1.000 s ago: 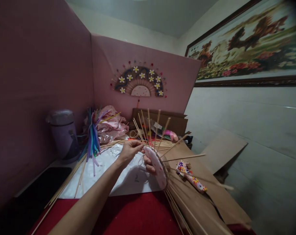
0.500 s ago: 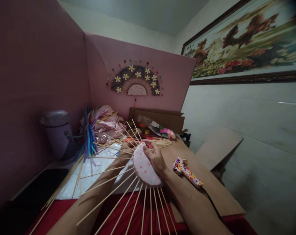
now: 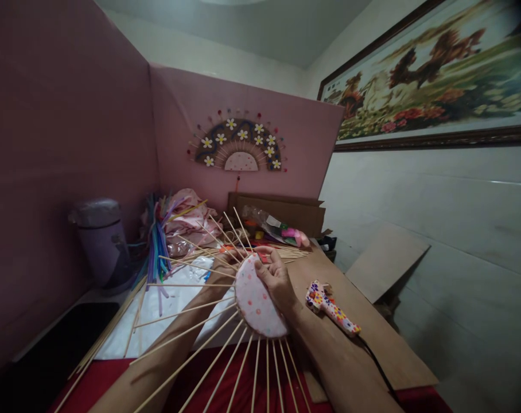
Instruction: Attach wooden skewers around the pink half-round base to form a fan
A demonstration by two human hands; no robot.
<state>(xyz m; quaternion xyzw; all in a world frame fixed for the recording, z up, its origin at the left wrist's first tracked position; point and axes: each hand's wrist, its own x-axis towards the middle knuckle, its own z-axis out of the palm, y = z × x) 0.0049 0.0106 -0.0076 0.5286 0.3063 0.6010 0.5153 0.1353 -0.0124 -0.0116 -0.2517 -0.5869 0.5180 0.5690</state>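
A half-round piece covered in white fabric with pink dots (image 3: 260, 304) is held tilted in front of me. Thin wooden sticks (image 3: 200, 353) fan out from its curved edge. My right hand (image 3: 279, 279) grips the piece by its upper straight side, with the thumb pressed on the dotted face. Behind the upper sticks, my left hand (image 3: 226, 265) is close to the top end of the piece. Its fingertips are mostly hidden, so what they touch cannot be made out. To the right lies a flower-patterned glue gun (image 3: 333, 308) with a black cord.
Cardboard (image 3: 372, 355) covers the table's right side, over a red cloth (image 3: 114, 376). Behind my hands are loose sticks (image 3: 292, 253), colourful pipe cleaners (image 3: 157, 246) and crumpled pink fabric (image 3: 187, 221). A lidded bin (image 3: 103, 246) stands left. A finished flowered fan (image 3: 242, 137) hangs on the pink panel.
The dotted piece and its sticks have tilted slightly and sit a little lower in view. Both hands keep nearly the same positions, and the camera view has shifted slightly.
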